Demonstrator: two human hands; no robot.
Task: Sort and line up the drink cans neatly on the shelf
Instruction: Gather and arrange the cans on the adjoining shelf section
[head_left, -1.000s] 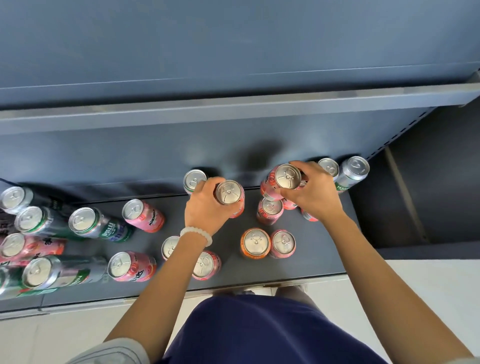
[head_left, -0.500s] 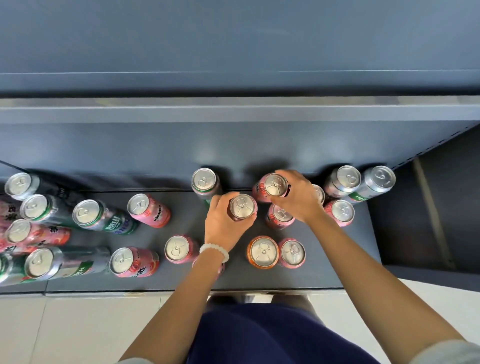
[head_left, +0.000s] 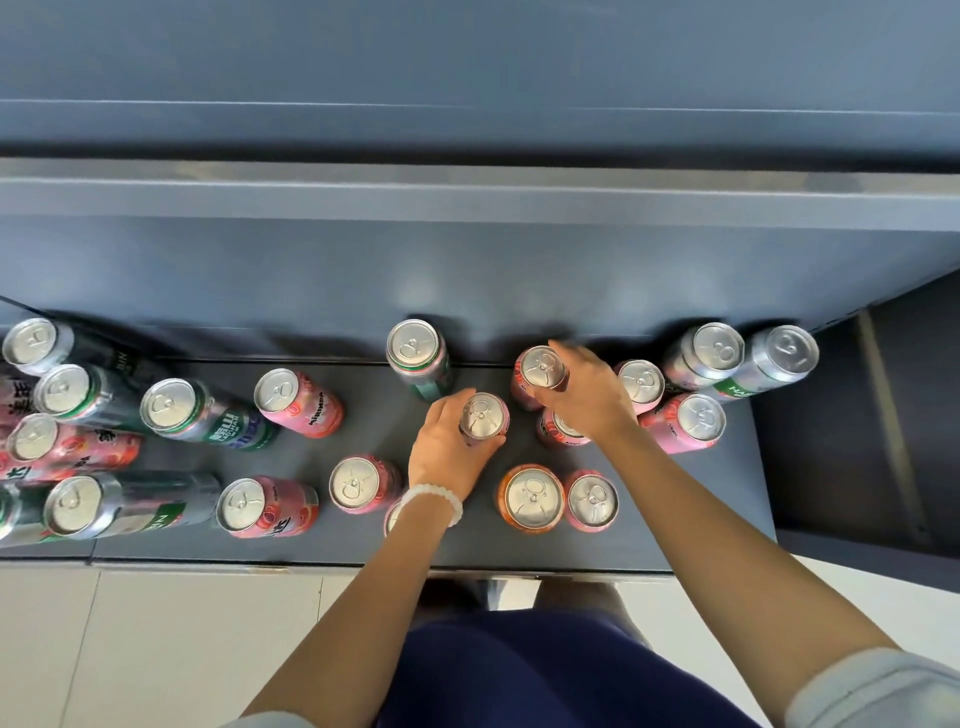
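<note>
The pink aluminium drink can with a silver pull-tab top (head_left: 484, 418) stands near the middle of the dark grey metal shelf (head_left: 675, 519), and the left hand (head_left: 449, 449) grips it, fingers curled round its far side and thumb round its near side. A white beaded bracelet (head_left: 432, 500) circles that wrist. Just to the right, a second pink can (head_left: 540, 375) stands close to the shelf's back edge; the right hand (head_left: 587, 400) holds it from its right side, fingers curved over the rim and body. Below that hand a third pink can (head_left: 558, 434) is partly hidden by the palm.

Toward the front edge an orange can (head_left: 531, 498) and a pink can (head_left: 592, 500) stand touching each other. Behind the left hand, against the back edge, a green can (head_left: 417, 354) stands upright. Near the back right corner stand a cluster of cans: a pink one (head_left: 685, 422), a pale one (head_left: 641, 383), and two silver cans with green lettering (head_left: 711, 353) (head_left: 779, 358).

Left of the hands, a pink can marked Mirinda (head_left: 298, 402) and two more pink cans (head_left: 267, 506) (head_left: 362, 483) are spaced apart. At the shelf's left end a mixed crowd of green, dark and pink cans (head_left: 78, 431) sits close together. The pale tiled floor (head_left: 156, 649) runs along the front edge.
</note>
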